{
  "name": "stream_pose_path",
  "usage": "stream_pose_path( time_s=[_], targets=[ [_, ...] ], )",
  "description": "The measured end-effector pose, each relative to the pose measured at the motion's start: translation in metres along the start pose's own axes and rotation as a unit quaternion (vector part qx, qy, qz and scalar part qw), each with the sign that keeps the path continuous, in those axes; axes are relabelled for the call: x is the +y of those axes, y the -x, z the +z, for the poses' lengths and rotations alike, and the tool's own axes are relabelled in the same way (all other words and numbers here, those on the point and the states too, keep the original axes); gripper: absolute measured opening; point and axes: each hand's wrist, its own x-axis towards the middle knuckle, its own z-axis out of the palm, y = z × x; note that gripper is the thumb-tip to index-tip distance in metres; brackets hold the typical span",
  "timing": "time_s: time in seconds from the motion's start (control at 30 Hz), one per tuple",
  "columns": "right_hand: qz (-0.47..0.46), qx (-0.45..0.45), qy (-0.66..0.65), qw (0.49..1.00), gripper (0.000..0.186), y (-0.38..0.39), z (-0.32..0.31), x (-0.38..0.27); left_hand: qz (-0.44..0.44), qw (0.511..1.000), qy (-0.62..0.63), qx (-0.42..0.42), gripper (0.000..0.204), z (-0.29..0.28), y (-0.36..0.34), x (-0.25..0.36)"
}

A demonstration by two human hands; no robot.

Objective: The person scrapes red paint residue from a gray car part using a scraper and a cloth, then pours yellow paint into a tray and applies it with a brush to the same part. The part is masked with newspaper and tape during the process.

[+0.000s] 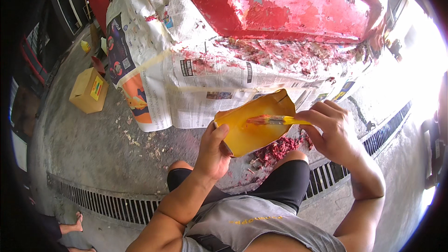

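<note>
My left hand (215, 151) is closed on the left end of a shallow yellow-brown container (266, 141), its thumb over the rim. Some amber-looking liquid seems to coat the container's inside. In my right hand (332, 128) is a paintbrush (298, 121) with a yellow handle, pinched between thumb and fingers. The brush's reddish bristles rest inside the container, pointing left. Just beyond stands a red car body panel (298, 14), its paint blistered and peeled to grey in places. Newspaper sheets (196, 107) cover the parts below it, strewn with red paint flakes (298, 58).
A cardboard box (88, 91) stands on the concrete floor at the left. Red scrapings (280, 151) lie in a heap under the container. A drain grate (107, 200) curves across the floor. Another person's bare foot (79, 221) shows at the lower left.
</note>
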Motion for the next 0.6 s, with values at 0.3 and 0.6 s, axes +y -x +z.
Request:
stream_pose_path(
  time_s=[0.3,0.6],
  targets=[
    [0.030,0.137,-0.047,0.989,0.028,0.031,0.019,0.017,-0.006,1.000,-0.006,0.020,0.063,0.002,-0.008,-0.005],
    [0.064,0.214,-0.157,0.962,0.028,0.022,0.022,0.027,0.004,1.000,0.007,0.007,0.066,0.004,-0.013,-0.011]
  ],
)
